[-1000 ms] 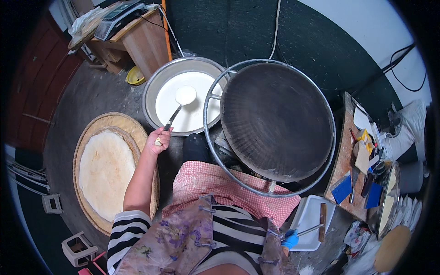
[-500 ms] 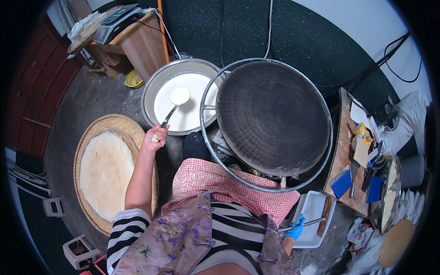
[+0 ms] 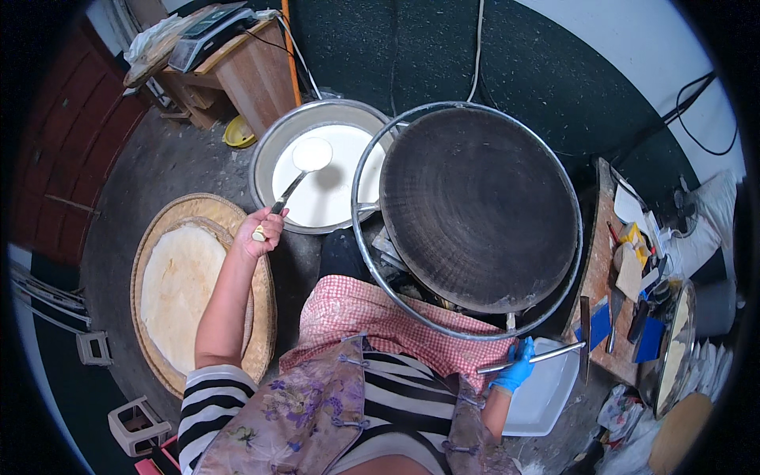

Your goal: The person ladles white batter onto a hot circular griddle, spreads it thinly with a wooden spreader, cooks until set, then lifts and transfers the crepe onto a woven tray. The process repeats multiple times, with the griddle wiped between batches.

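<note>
My left hand [image 3: 263, 231] is closed round the handle of a ladle [image 3: 313, 154] filled with white batter. The bowl of the ladle hangs over a wide metal basin [image 3: 266, 168] that holds more batter [image 3: 321, 198]. Gloved in blue, my right hand [image 3: 516, 367] grips a T-shaped spreader [image 3: 557, 352] with a metal handle and a flat wooden blade. Its blade stands at the edge of the side table, above the right side of a white tray [image 3: 546, 400]. Between the basin and that table lies a large round dark griddle [image 3: 483, 210], bare on top.
A metal ring [image 3: 580, 237] surrounds the griddle. Pale flat pancakes [image 3: 180, 289] are stacked on a round woven mat [image 3: 265, 332] at left. The side table [image 3: 595, 229] carries tools and blue pads. A small stool [image 3: 138, 423] stands at lower left, a wooden desk [image 3: 257, 83] behind.
My right hand has lifted the spreader up and out of the white tray, its blade now beside the side table. My left hand and the full ladle have barely moved over the basin.
</note>
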{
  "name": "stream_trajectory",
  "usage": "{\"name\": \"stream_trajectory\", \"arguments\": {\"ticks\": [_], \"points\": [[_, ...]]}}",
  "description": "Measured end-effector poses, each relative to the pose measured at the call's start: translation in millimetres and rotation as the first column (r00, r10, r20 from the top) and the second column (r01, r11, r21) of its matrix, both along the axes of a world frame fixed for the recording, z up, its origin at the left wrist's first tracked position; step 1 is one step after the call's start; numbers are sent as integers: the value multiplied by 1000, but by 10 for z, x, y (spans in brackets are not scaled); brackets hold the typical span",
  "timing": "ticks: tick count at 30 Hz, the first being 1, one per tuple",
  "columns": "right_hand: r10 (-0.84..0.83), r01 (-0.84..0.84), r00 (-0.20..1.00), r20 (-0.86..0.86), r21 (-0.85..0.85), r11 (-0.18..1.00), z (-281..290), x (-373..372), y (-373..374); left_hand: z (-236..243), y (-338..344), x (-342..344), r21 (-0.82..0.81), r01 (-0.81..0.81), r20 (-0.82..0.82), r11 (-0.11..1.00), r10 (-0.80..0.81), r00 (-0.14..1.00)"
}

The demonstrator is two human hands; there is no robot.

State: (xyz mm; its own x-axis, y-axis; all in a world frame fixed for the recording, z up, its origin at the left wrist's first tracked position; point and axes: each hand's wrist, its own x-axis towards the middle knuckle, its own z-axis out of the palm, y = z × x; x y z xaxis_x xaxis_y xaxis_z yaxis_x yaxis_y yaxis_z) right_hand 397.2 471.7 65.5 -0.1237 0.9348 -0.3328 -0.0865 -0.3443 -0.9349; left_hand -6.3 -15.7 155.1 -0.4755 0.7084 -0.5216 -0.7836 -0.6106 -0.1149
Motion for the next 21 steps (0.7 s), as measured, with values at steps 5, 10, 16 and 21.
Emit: {"name": "stream_trajectory", "arguments": {"ticks": [5, 10, 16, 21], "points": [[62, -63, 998, -18, -24, 998, -164, -296, 145, 598, 227, 3, -158, 85, -175, 984, -113, 978], [85, -85, 996, 15, 53, 995, -197, -375, 172, 959, 752, 78, -109, 150, -285, 983, -175, 942], [97, -105, 991, 90, 83, 991, -210, -388, 290, 485, 1712, 306, -552, -12, -510, 834, -326, 796], [227, -315, 929, 293, 302, 900, 139, -458, 341, -269, 2092, 725, -684, -677, -591, 272, -750, 295]]}}
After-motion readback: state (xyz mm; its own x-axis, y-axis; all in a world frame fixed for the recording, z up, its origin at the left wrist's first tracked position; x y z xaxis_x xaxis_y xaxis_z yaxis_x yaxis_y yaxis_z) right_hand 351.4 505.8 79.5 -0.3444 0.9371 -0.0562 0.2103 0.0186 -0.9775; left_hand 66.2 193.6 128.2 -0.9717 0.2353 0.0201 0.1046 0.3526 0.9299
